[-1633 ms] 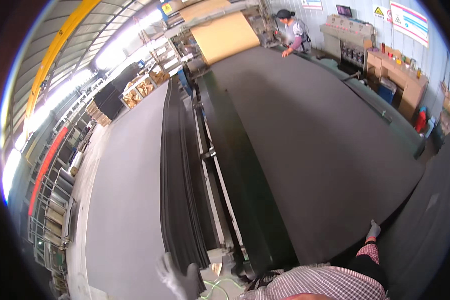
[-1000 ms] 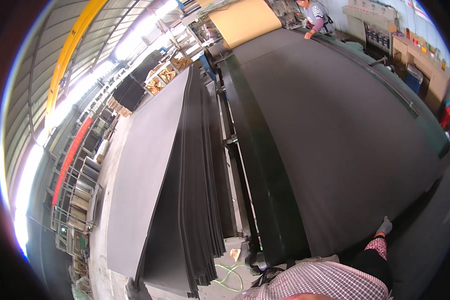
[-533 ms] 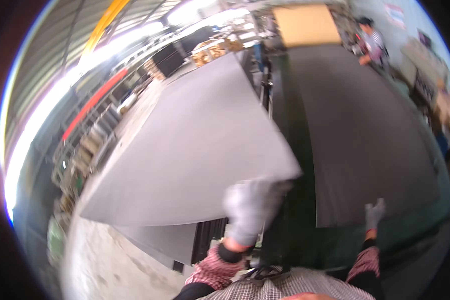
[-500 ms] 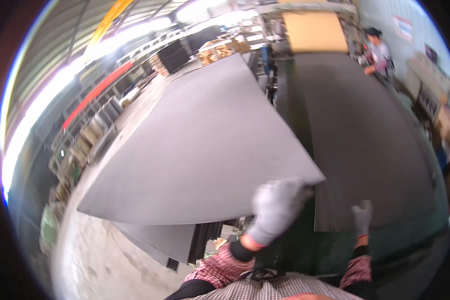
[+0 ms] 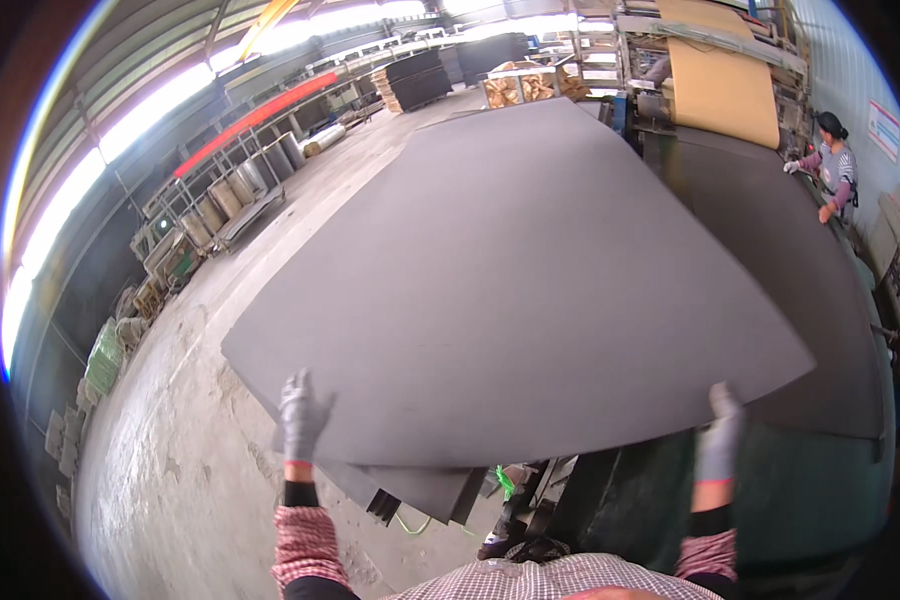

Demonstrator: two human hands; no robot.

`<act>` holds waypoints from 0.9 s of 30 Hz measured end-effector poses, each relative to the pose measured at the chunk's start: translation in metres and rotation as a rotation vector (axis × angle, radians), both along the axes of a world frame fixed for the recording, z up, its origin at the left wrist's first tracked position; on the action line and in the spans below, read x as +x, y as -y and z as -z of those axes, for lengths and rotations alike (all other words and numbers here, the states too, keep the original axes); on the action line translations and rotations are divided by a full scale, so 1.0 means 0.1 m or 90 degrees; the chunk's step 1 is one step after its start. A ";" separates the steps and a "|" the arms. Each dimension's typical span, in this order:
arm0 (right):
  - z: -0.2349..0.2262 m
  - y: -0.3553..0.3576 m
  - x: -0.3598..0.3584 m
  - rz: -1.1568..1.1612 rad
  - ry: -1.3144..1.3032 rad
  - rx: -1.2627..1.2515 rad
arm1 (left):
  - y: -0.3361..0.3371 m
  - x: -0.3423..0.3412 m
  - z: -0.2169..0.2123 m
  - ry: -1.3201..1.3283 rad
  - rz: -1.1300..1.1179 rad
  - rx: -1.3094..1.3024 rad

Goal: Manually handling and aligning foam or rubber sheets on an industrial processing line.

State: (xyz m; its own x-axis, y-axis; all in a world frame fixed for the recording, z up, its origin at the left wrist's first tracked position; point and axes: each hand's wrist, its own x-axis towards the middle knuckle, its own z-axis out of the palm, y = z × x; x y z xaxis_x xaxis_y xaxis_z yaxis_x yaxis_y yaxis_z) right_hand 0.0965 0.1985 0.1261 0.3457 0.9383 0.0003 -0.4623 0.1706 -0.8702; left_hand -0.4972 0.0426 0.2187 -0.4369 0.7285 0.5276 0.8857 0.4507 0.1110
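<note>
A large, thin dark grey sheet [image 5: 530, 280] hangs nearly flat in front of me and fills the middle of the view. My left hand [image 5: 300, 415], in a grey glove, grips its near edge on the left, fingers spread against the sheet. My right hand [image 5: 720, 435], also gloved, holds the same edge far to the right. Under the near edge, the corner of a stack of similar dark sheets [image 5: 415, 490] shows.
To the right, a long machine table [image 5: 820, 270] carries another dark sheet, with a brown board [image 5: 720, 90] at its far end. A co-worker [image 5: 835, 175] stands beside it. Bare concrete floor [image 5: 170, 450] lies on the left, with racks [image 5: 210, 210] and pallet stacks behind.
The sheet has come up off the stack and swung flat before me. My hands have spread wide apart along its near edge, and the view has turned left.
</note>
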 end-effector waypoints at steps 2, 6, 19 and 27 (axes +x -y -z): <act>-0.17 -0.20 0.85 0.003 0.043 0.007 | 0.35 -0.52 0.16 0.021 -0.211 -0.107; 0.41 -0.37 2.66 0.154 0.141 -0.066 | 0.61 -0.62 0.68 0.498 -0.129 -0.112; -0.70 0.69 2.61 0.255 0.400 0.012 | 0.84 1.47 -0.53 0.945 0.151 0.029; -0.92 1.73 3.21 0.490 0.236 0.022 | 0.37 2.21 -0.69 0.816 0.287 -0.017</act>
